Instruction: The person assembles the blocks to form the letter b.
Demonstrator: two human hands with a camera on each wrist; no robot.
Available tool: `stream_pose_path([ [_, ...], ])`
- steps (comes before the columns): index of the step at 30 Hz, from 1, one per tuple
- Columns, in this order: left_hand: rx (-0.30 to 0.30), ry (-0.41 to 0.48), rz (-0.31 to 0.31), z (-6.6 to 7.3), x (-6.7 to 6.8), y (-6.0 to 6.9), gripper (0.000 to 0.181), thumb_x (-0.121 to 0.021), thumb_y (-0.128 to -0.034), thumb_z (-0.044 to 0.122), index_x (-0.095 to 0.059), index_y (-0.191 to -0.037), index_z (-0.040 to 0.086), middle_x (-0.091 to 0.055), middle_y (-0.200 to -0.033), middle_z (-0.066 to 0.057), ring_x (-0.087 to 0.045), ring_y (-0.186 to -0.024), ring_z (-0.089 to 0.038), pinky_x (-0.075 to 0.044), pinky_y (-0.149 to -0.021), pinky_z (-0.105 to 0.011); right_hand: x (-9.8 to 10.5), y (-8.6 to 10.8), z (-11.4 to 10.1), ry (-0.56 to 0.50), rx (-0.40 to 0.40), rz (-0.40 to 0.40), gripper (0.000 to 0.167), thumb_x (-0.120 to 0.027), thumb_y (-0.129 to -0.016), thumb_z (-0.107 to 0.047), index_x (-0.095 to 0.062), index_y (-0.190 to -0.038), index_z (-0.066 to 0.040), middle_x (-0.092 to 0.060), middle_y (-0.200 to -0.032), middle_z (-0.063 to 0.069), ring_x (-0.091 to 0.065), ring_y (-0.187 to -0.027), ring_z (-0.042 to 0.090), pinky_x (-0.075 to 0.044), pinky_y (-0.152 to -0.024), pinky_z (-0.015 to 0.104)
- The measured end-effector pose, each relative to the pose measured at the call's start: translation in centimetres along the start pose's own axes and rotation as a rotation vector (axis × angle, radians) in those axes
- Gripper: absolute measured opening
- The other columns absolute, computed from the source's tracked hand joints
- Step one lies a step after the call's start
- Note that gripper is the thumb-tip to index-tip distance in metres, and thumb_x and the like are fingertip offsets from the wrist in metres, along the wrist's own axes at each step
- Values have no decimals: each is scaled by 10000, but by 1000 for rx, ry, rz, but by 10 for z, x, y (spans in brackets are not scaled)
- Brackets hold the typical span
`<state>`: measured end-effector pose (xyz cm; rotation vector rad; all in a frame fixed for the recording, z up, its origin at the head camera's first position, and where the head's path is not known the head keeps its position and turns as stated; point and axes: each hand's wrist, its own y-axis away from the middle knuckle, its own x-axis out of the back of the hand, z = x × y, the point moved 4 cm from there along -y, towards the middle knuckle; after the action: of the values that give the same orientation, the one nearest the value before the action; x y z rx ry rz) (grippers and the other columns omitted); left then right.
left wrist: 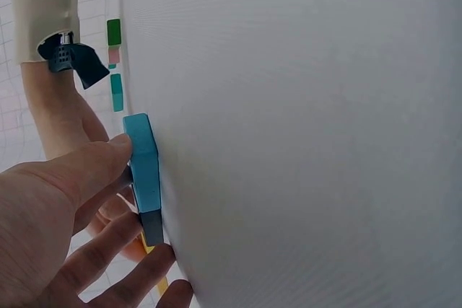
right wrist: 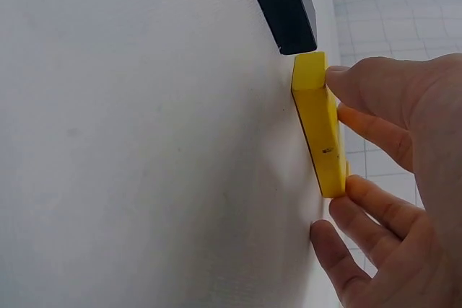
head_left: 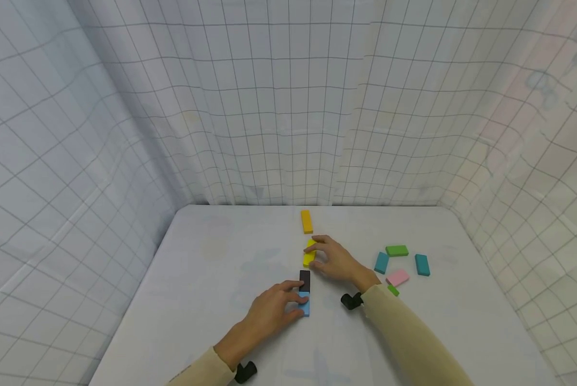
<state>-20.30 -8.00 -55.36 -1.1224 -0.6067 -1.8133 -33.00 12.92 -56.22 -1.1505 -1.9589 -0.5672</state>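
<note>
A light blue block and a black block lie end to end on the white table. My left hand holds the blue block with thumb and index finger, while another finger touches the black one. Just beyond the black block, across a small gap, is a yellow block. My right hand pinches this block, the thumb at its near end and fingers towards its far end. Farther back in the same line lies an orange-yellow block, touched by neither hand.
Right of my right hand lie two teal blocks, a green block, a pink block and a smaller green piece, partly behind the sleeve. Grid-patterned white curtains enclose the table at the back and sides.
</note>
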Motion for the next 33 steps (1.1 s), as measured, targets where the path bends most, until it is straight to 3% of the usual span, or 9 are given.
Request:
stream_pose_path([
  [20,-26,28,6,6,4,1,313,-959,-992,267,-912,-1298,223,-733,-1621,-41,-757,-1429,-348,-676,-1109,-535,-2,-3,-10,-31,39,-74,347,-790,-1121,-219,-809,-1464,-175,-507,-1827,149,-455,-1728,429,-393,-1406,657],
  [33,-14,5,12,1,2,1,303,-945,-1009,298,-911,-1302,228,-729,-1628,-32,-760,-1429,-333,-688,-1092,-513,-4,-5,-10,-38,53,-81,343,-796,-1118,-217,-810,-1458,-173,-519,-1812,155,-465,-1719,434,-390,-1408,658],
])
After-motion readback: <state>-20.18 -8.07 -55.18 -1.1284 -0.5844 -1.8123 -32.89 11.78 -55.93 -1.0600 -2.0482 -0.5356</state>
